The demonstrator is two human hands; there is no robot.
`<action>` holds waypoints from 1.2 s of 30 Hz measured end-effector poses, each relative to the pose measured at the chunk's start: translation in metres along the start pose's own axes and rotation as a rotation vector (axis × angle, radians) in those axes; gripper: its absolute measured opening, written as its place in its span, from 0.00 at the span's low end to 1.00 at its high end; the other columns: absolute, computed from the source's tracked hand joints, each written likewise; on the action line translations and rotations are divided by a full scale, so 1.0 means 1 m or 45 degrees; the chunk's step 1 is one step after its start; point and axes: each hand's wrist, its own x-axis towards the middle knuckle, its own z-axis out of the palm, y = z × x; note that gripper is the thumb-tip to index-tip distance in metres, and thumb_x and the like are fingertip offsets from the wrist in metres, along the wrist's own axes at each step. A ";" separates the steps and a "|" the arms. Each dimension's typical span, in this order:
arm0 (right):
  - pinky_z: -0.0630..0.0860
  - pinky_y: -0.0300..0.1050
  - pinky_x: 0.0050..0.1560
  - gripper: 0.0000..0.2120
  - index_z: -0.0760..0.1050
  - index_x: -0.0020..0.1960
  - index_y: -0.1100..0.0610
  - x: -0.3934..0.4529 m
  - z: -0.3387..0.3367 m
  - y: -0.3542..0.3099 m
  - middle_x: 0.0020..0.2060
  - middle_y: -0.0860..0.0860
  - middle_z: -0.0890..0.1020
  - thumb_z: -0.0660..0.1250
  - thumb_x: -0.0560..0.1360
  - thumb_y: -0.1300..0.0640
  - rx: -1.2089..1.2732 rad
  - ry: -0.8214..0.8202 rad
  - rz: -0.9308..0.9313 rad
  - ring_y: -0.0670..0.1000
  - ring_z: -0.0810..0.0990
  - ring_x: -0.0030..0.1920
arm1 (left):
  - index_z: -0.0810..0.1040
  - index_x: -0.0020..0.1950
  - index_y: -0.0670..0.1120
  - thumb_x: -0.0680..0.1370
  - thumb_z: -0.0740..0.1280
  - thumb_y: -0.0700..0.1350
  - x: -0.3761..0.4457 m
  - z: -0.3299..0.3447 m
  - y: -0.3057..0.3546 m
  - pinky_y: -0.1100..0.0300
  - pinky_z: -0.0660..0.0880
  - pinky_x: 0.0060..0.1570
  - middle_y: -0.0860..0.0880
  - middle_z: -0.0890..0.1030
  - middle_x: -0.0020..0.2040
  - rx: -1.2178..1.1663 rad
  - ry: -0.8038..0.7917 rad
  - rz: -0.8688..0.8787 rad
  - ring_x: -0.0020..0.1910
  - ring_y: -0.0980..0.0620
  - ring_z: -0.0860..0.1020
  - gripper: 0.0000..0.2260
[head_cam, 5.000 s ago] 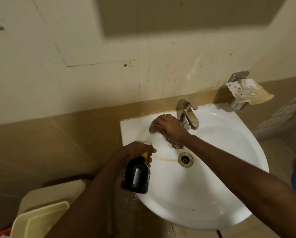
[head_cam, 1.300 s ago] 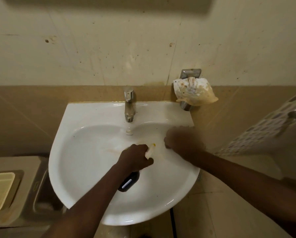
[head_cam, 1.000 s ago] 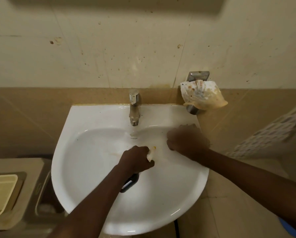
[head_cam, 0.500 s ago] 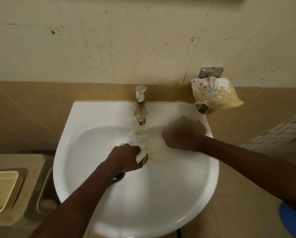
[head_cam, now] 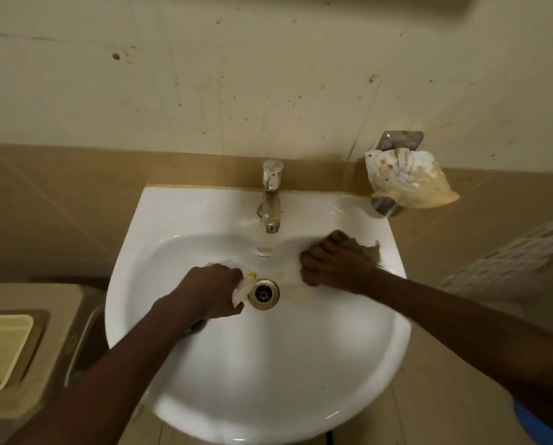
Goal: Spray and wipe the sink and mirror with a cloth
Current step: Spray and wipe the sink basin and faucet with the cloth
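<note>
Wiping step: R hand (head_cam: pixel 334 268) grips cloth (head_cam: pixel 366 250) on sink (head_cam: pixel 300 364) far-right slope. L hand (head_cam: pixel 212 289) holds spray bottle (head_cam: pixel 243 285), prob. nozzle-first, beside drain (head_cam: pixel 263 293). Next: sweep cloth toward drain.

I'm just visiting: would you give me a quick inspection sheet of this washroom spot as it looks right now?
Surface: white ceramic sink, brownish streak beside the metal drain.
Job's things: brown cloth; dark spray bottle with white-and-yellow nozzle.
Clutter: stained crumpled paper on a metal wall holder.
Hands: left hand grips the bottle; right hand presses the cloth on the basin.
Cables: nothing seen.
Surroundings: chrome tap, speckled cream wall, beige bin.
</note>
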 end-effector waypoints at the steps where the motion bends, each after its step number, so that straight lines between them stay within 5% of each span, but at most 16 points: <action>1: 0.67 0.54 0.45 0.08 0.73 0.43 0.48 -0.009 -0.006 -0.002 0.45 0.50 0.78 0.62 0.74 0.61 0.080 -0.045 0.148 0.55 0.73 0.44 | 0.72 0.61 0.49 0.74 0.64 0.57 -0.001 0.000 0.002 0.58 0.70 0.49 0.50 0.79 0.58 0.011 0.019 0.024 0.60 0.47 0.76 0.19; 4: 0.67 0.52 0.43 0.01 0.74 0.42 0.48 -0.002 -0.018 -0.024 0.43 0.45 0.78 0.66 0.71 0.52 0.407 -0.358 0.605 0.54 0.77 0.43 | 0.73 0.60 0.49 0.75 0.63 0.55 -0.004 0.003 0.007 0.57 0.72 0.50 0.48 0.80 0.56 0.042 0.034 0.089 0.57 0.45 0.78 0.17; 6: 0.66 0.49 0.45 0.12 0.75 0.48 0.45 0.010 -0.025 -0.041 0.48 0.45 0.78 0.55 0.73 0.42 0.678 -0.646 0.727 0.54 0.77 0.48 | 0.74 0.59 0.49 0.74 0.63 0.55 -0.005 0.003 0.008 0.58 0.71 0.49 0.48 0.81 0.55 0.057 0.036 0.133 0.55 0.45 0.79 0.16; 8: 0.66 0.46 0.45 0.21 0.72 0.54 0.41 0.009 -0.038 -0.046 0.53 0.45 0.76 0.46 0.73 0.36 0.973 -0.737 0.499 0.52 0.75 0.51 | 0.74 0.60 0.50 0.74 0.64 0.55 -0.005 0.003 0.008 0.57 0.71 0.50 0.48 0.81 0.56 0.020 -0.010 0.179 0.56 0.47 0.78 0.17; 10: 0.69 0.45 0.44 0.14 0.73 0.55 0.43 0.001 -0.052 -0.046 0.54 0.48 0.76 0.54 0.78 0.40 1.240 -0.793 0.157 0.53 0.75 0.51 | 0.73 0.64 0.50 0.75 0.65 0.55 -0.006 0.002 0.008 0.55 0.72 0.54 0.49 0.79 0.59 -0.025 -0.110 0.244 0.59 0.47 0.76 0.19; 12: 0.73 0.46 0.48 0.12 0.74 0.58 0.46 -0.010 -0.045 -0.037 0.54 0.50 0.77 0.60 0.78 0.44 1.164 -0.805 0.097 0.55 0.76 0.50 | 0.71 0.67 0.50 0.74 0.66 0.56 -0.007 0.003 0.010 0.54 0.72 0.57 0.48 0.78 0.61 -0.030 -0.228 0.313 0.60 0.47 0.75 0.22; 17: 0.68 0.46 0.43 0.06 0.76 0.52 0.45 -0.009 -0.038 -0.022 0.50 0.50 0.78 0.62 0.77 0.50 0.679 -0.750 0.692 0.57 0.77 0.50 | 0.75 0.62 0.49 0.74 0.66 0.55 -0.007 0.005 0.013 0.52 0.74 0.57 0.47 0.79 0.58 0.022 -0.360 0.382 0.56 0.47 0.77 0.19; 23: 0.66 0.47 0.48 0.13 0.69 0.61 0.44 -0.019 -0.083 -0.068 0.57 0.49 0.71 0.63 0.77 0.47 1.251 -1.084 0.629 0.56 0.71 0.57 | 0.75 0.60 0.48 0.75 0.66 0.54 -0.014 -0.006 0.002 0.54 0.73 0.54 0.49 0.80 0.57 0.056 -0.407 0.402 0.57 0.48 0.76 0.17; 28: 0.75 0.56 0.54 0.06 0.72 0.49 0.40 0.039 -0.086 -0.117 0.49 0.48 0.77 0.65 0.73 0.48 1.874 -0.706 0.500 0.53 0.77 0.51 | 0.77 0.59 0.48 0.74 0.67 0.53 -0.020 -0.022 -0.015 0.54 0.74 0.53 0.49 0.80 0.56 0.093 -0.494 0.321 0.55 0.49 0.77 0.16; 33: 0.69 0.33 0.52 0.08 0.77 0.52 0.49 0.034 -0.086 -0.112 0.49 0.44 0.80 0.69 0.74 0.57 1.968 -0.621 0.431 0.41 0.76 0.51 | 0.80 0.52 0.46 0.68 0.70 0.53 -0.013 -0.034 -0.030 0.56 0.75 0.44 0.48 0.83 0.47 0.087 -0.654 0.127 0.48 0.47 0.81 0.16; 36: 0.71 0.39 0.54 0.09 0.78 0.55 0.54 0.040 -0.083 -0.121 0.52 0.49 0.81 0.68 0.75 0.56 1.925 -0.404 0.407 0.48 0.76 0.53 | 0.81 0.47 0.43 0.68 0.69 0.50 -0.020 -0.043 -0.039 0.60 0.74 0.38 0.51 0.80 0.33 0.093 -0.714 0.041 0.35 0.49 0.80 0.13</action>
